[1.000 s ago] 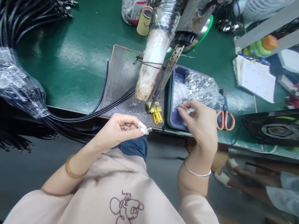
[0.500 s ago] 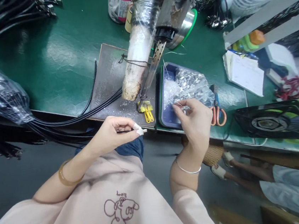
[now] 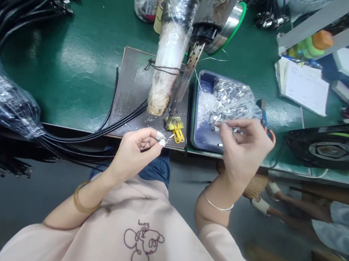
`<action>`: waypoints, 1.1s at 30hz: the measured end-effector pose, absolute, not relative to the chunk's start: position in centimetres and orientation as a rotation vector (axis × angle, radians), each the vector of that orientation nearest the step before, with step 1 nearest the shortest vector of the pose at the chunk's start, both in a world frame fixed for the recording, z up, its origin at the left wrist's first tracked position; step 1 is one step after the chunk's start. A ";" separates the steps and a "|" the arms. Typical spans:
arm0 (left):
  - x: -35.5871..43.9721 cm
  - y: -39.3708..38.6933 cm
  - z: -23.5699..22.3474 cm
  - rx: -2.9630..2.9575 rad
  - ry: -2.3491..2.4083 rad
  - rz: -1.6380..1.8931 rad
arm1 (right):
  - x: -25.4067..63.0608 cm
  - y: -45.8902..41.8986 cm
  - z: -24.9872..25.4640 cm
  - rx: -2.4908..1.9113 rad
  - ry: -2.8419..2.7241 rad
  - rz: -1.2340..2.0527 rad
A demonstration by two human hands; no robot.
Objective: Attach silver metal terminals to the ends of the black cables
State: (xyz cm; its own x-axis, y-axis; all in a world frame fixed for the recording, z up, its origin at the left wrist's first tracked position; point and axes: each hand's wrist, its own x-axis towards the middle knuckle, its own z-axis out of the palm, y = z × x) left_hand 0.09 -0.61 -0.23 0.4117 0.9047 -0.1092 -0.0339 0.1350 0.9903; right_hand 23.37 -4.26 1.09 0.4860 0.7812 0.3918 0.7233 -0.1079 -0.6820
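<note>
My left hand [image 3: 141,150] is closed in a pinch, with white coverings on its thumb and finger. A small metal connector [image 3: 170,136] sticks out of the fingertips, close to a yellow clip-like holder [image 3: 177,132]. Just above that holder comes down the tip of a soldering iron [image 3: 184,79]. My right hand [image 3: 245,150] is over the front of a blue tray [image 3: 198,138], thumb and fingers brought together. Thin solder wire [image 3: 203,90] runs down towards its fingertips; the exact grip is partly hidden. Small metal connectors [image 3: 236,99] lie in the tray in a clear bag.
Black cables [image 3: 94,134] wrapped in clear plastic hang over the table edge at left. A white wrapped tube [image 3: 164,69] reaches over the grey board [image 3: 126,85]. Scissors [image 3: 270,133], a wire spool [image 3: 229,29] and a fan [image 3: 332,147] are at right.
The view has shifted slightly. My left hand has brought the connector up closer to the yellow holder and iron tip. My right hand has moved to the right across the tray.
</note>
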 end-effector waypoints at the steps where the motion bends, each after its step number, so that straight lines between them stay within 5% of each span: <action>1: 0.1 -0.7 -0.2 1.259 0.925 0.855 | 22.7 -4.7 1.1 -1.771 -1.225 0.108; 8: 0.1 -1.0 0.2 1.504 0.971 0.961 | 17.4 -6.0 0.7 -1.514 -1.400 0.559; 33: -0.3 -1.6 -0.1 1.930 0.927 1.064 | 16.3 -5.7 0.3 -1.539 -1.526 0.508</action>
State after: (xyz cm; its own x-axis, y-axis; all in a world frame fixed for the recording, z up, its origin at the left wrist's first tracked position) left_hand -0.34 -1.58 -0.08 0.3968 0.8453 0.3578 0.2381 -0.4712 0.8493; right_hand 16.28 -5.73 0.27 0.1601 0.9437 0.2895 0.5820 0.1466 -0.7998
